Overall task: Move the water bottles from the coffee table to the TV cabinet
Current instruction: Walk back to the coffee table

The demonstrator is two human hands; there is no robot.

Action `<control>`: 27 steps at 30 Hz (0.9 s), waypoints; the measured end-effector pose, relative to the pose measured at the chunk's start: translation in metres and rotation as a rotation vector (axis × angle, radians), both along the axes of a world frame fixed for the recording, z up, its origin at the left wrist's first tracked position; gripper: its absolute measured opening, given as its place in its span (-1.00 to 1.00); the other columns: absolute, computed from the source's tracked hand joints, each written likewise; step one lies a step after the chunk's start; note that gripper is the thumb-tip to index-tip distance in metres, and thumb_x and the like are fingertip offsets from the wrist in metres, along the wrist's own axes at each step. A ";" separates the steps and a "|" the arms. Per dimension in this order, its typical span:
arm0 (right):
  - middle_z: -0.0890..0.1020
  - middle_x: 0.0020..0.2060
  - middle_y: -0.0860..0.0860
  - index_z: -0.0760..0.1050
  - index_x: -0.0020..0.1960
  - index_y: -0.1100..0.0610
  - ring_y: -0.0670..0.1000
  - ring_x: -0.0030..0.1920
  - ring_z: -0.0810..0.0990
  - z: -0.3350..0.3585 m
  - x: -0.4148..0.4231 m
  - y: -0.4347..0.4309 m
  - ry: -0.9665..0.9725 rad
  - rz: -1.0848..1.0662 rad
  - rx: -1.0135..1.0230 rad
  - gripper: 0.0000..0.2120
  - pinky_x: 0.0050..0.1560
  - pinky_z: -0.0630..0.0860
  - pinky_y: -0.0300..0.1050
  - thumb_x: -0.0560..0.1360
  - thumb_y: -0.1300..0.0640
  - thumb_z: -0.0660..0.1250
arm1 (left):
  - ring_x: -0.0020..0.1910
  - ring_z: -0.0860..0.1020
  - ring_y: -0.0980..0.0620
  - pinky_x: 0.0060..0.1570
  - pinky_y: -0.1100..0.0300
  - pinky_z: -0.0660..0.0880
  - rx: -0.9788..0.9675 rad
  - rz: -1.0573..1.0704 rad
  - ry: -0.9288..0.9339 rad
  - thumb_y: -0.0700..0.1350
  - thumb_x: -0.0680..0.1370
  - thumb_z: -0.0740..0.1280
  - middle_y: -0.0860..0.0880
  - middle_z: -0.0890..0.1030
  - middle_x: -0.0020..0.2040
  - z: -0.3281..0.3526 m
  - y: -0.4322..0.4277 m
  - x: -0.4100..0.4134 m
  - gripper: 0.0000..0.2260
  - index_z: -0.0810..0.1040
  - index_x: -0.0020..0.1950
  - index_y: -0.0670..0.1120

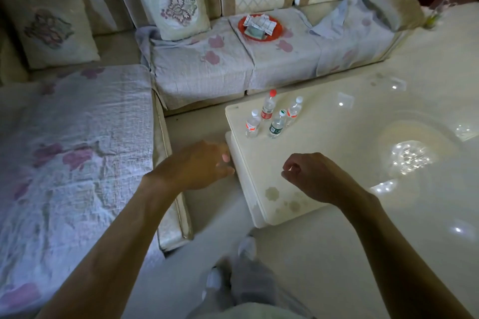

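Observation:
Several clear water bottles stand upright in a cluster at the far left corner of the glossy cream coffee table [324,163]. The tallest has a red cap and red label [268,107]. In front of it are a white-capped bottle [253,124] and a green-labelled bottle [277,125]; another white-capped bottle [294,111] stands to the right. My left hand [199,166] hovers just off the table's left edge, fingers loosely apart, holding nothing. My right hand [311,176] is over the near part of the table, fingers curled in, nothing in it. Both hands are short of the bottles. No TV cabinet is in view.
An L-shaped sofa with a quilted floral cover [77,150] wraps the left and far sides. A red plate with papers [260,26] lies on the sofa seat. Only a narrow strip of floor separates sofa and table. My feet in white shoes [247,246] stand on the pale floor.

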State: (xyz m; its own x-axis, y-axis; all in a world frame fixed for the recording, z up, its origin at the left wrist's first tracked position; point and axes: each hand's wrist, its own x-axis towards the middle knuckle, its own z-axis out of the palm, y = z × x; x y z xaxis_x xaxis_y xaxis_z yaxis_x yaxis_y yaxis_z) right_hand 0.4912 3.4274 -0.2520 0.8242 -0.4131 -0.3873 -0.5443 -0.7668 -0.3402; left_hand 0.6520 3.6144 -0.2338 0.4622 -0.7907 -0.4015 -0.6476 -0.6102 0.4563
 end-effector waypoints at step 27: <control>0.69 0.03 0.06 0.49 0.25 0.13 0.11 0.08 0.62 -0.156 0.153 -0.178 0.083 -0.345 0.206 -0.66 0.04 0.47 -0.12 0.51 0.06 0.32 | 0.20 0.55 -0.08 0.16 0.16 0.44 0.116 0.082 0.216 -0.07 0.52 0.35 -0.11 0.57 0.25 -0.162 -0.196 0.169 -0.61 0.44 0.33 -0.10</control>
